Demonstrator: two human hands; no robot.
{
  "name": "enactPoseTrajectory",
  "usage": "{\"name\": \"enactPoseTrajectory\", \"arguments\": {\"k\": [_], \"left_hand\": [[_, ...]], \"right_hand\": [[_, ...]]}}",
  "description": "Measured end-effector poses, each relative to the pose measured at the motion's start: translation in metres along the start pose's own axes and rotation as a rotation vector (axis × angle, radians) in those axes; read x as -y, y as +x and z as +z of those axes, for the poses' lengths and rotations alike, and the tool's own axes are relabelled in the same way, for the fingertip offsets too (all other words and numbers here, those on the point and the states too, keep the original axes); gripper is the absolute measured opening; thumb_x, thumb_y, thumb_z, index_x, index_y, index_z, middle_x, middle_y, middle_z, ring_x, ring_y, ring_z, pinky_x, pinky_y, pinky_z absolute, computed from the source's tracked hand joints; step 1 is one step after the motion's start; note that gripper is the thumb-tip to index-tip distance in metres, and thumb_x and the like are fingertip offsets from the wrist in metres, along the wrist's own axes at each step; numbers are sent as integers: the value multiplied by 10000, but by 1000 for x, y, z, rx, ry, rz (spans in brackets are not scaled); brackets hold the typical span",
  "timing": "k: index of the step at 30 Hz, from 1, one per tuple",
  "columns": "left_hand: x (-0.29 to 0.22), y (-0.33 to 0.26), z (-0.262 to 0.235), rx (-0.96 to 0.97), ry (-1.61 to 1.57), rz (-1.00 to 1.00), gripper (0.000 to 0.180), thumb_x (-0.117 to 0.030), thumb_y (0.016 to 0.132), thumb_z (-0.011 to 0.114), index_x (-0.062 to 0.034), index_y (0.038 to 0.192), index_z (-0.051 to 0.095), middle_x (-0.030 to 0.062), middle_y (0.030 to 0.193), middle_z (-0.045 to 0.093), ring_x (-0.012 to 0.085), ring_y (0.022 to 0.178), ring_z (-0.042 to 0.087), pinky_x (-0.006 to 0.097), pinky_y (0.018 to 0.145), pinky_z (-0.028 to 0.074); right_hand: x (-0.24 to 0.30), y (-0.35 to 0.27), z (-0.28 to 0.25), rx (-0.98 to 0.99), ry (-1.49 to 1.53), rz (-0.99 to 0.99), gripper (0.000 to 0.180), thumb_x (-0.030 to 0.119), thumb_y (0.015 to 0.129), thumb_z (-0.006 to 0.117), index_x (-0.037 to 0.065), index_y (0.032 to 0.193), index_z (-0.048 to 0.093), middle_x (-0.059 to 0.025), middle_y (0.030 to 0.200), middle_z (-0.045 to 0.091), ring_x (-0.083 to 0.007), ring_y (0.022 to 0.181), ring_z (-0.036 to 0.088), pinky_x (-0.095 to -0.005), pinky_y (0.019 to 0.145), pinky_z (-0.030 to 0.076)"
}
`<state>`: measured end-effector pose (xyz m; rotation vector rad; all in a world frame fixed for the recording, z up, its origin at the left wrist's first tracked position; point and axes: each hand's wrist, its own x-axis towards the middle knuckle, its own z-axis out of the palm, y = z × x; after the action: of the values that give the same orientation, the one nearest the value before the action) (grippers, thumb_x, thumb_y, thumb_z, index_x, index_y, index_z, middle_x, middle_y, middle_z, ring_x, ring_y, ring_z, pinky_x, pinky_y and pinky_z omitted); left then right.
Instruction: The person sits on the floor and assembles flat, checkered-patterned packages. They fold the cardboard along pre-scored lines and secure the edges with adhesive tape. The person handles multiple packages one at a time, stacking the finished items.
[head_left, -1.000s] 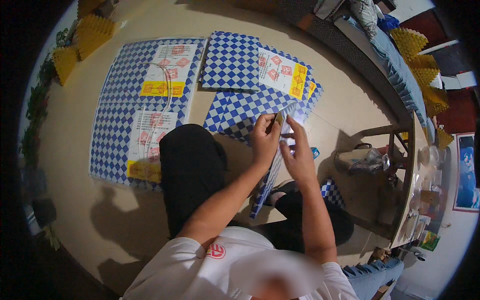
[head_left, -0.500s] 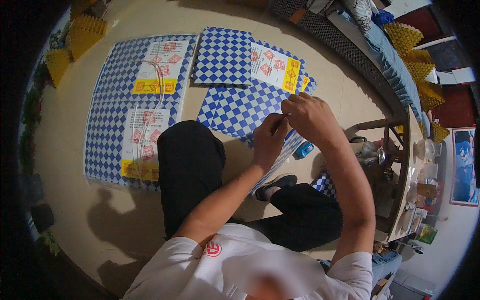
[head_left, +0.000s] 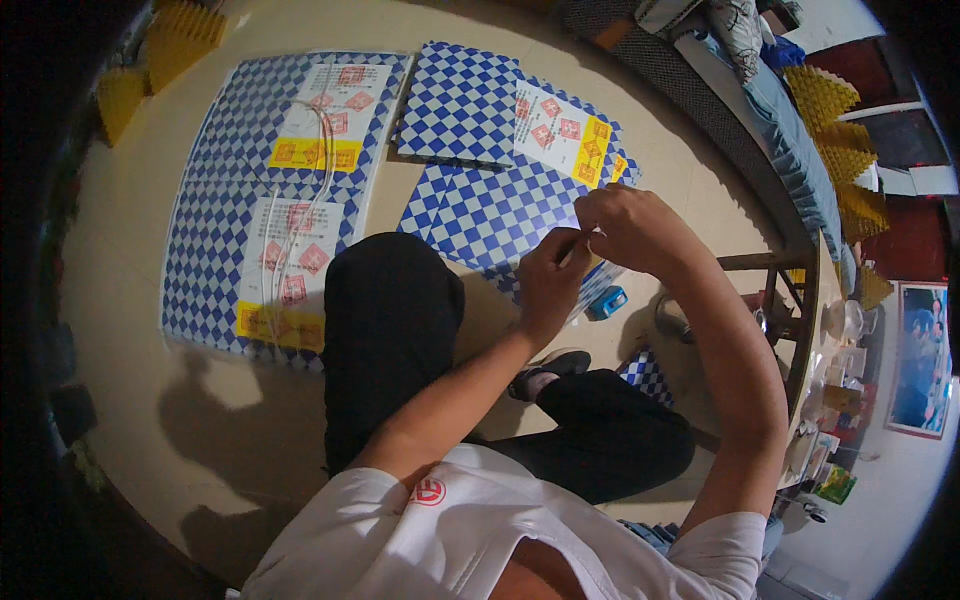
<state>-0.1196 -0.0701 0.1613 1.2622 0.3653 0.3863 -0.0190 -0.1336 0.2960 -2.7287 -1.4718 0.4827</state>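
Note:
My left hand (head_left: 550, 283) and my right hand (head_left: 640, 230) meet over the near right edge of a blue-and-white checkered sheet (head_left: 480, 225). Both sets of fingers are pinched together at one spot. Whatever lies between them is hidden or too small to name. On that sheet rest a thick checkered stack (head_left: 457, 105) and a white label panel (head_left: 547, 130) with red diamonds and a yellow band. Just beneath my hands a small blue object (head_left: 607, 302) sits on the floor.
Left of my knee lies a large plastic-wrapped checkered pack (head_left: 225, 200) with a white cord (head_left: 328, 150) looped across it. A wooden table (head_left: 808, 340) stands at right, and a dark padded edge (head_left: 690, 120) runs behind. Yellow spiky foam pieces (head_left: 183, 42) stand far left.
My hands stay pinched together, the right wrist bent a little more and its forearm swung outward to the right. The whole view has shifted slightly.

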Motion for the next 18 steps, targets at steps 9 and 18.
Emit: {"name": "enactPoseTrajectory", "arguments": {"k": [9,18], "left_hand": [[-7,2,0,-26,130,129,103,-117,865,711,-38,925,682,102,857,735,218,790,727,322,722,547],[-8,-3,3,-79,189,170,89,-81,832,721,-45,899,675,96,845,732,226,799,734,315,711,548]], "right_hand": [[0,0,1,64,28,176,159,130,804,681,23,917,714,-174,866,725,-309,782,716,-385,682,564],[-5,8,-4,202,152,314,229,149,816,702,7,994,727,-149,911,742,-229,716,696,-326,649,536]]}}
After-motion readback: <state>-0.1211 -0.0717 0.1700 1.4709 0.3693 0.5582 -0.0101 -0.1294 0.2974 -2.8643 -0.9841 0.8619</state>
